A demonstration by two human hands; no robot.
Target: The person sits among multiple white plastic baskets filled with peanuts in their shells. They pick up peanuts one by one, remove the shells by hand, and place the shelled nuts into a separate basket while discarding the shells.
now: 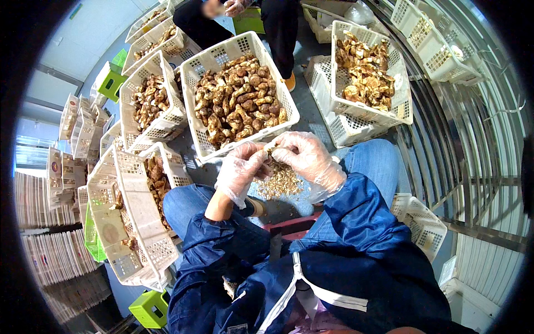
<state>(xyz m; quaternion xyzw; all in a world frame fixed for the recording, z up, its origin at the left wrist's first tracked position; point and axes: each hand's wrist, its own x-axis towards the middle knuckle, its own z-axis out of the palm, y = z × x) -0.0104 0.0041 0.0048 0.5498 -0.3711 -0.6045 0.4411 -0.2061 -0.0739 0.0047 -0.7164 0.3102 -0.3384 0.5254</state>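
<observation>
My left hand (pixel 244 167) and my right hand (pixel 306 158), both in clear plastic gloves, meet over the floor between my knees. Their fingertips pinch a small mushroom (pixel 271 148), mostly hidden by the fingers. A small white end (pixel 335 159) shows beside my right hand; I cannot tell what it belongs to. Beneath the hands lies a pile of pale trimmings (pixel 279 181) on the blue floor. Just beyond, a large white plastic crate (pixel 246 144) holds many brown mushrooms (pixel 238 98), with dark caps and pale, soiled stems.
To the left stand white crates (pixel 139 234) with more mushrooms (pixel 156 183), and green stools (pixel 150 309). Stacked crates (pixel 400 115) with mushroom pieces (pixel 367 75) are at right, near metal racking (pixel 442 146). Opposite sits a person, whose gloved hand (pixel 237 7) shows.
</observation>
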